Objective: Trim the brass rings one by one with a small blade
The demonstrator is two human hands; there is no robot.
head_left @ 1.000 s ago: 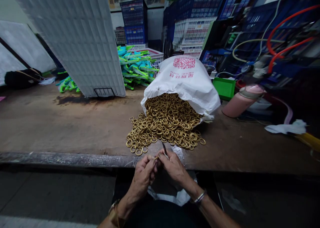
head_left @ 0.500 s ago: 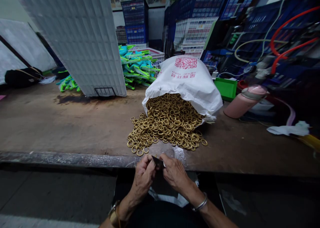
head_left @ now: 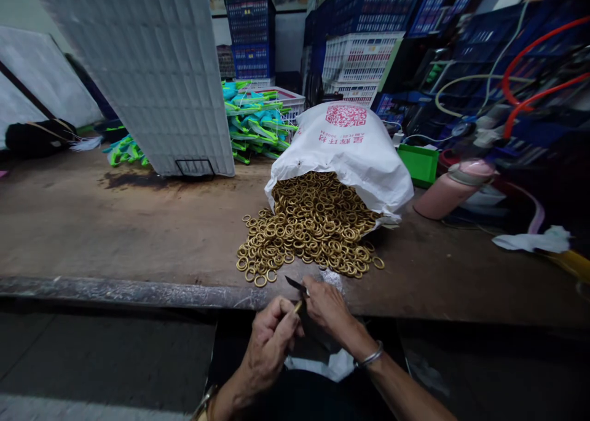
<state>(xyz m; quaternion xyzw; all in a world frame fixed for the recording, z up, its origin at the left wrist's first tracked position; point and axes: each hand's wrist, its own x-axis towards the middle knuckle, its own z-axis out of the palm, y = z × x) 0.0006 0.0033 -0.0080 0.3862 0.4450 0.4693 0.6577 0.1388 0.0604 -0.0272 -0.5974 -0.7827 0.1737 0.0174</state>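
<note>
My left hand (head_left: 273, 338) is closed, pinching a small brass ring (head_left: 297, 307) at the table's near edge. My right hand (head_left: 328, 307) is closed on a small dark blade (head_left: 294, 283) whose tip points left, just above the ring. Both hands sit close together over my lap. Right beyond them a heap of brass rings (head_left: 306, 233) spills from a white sack (head_left: 343, 147) lying on its side on the brown table (head_left: 115, 230).
A white gridded panel (head_left: 152, 70) stands at the back left. Green and blue plastic parts (head_left: 253, 123) are piled behind it. A green box (head_left: 418, 164), a pink bottle (head_left: 449, 190), stacked crates (head_left: 354, 58) and red hoses (head_left: 530, 95) fill the right. White plastic (head_left: 322, 365) lies on my lap.
My left hand has dropped slightly lower and toward me with the ring. The blade in my right hand has swung from upright to pointing left.
</note>
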